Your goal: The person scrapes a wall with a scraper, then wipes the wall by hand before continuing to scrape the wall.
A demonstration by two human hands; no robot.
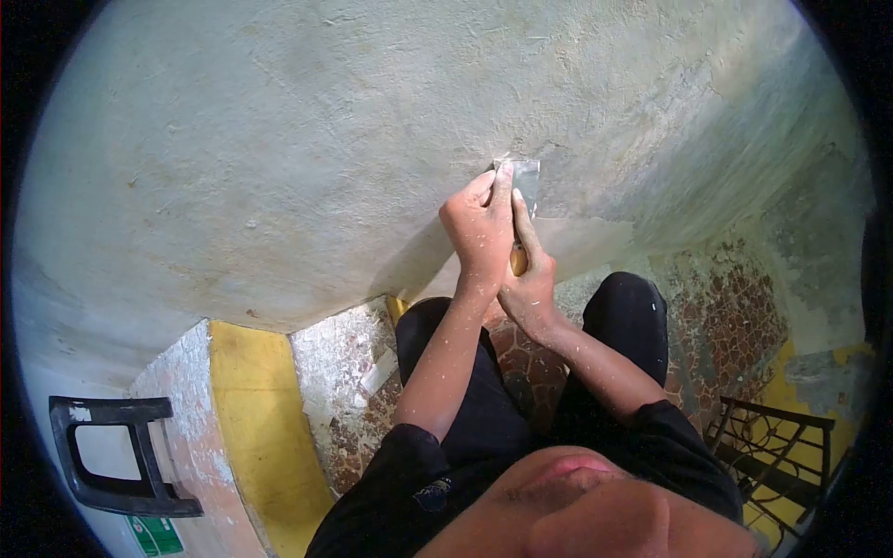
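Note:
A scraper with a flat metal blade [527, 175] and a yellowish handle [518, 259] lies against the rough, pale plaster wall [307, 139]. My right hand [532, 279] is wrapped round the handle, one finger stretched up along the blade. Pressed on the blade's left side, near its top edge, are the fingers of my left hand [479, 223]. White specks dot both hands and forearms. A little pale dust shows at the blade's upper edge.
Below the wall lies a patterned brown floor [735, 307] strewn with white flakes. A yellow-edged ledge [256, 400] and a black plastic frame [110, 500] are at the left. A black metal rack [777, 423] stands at the lower right.

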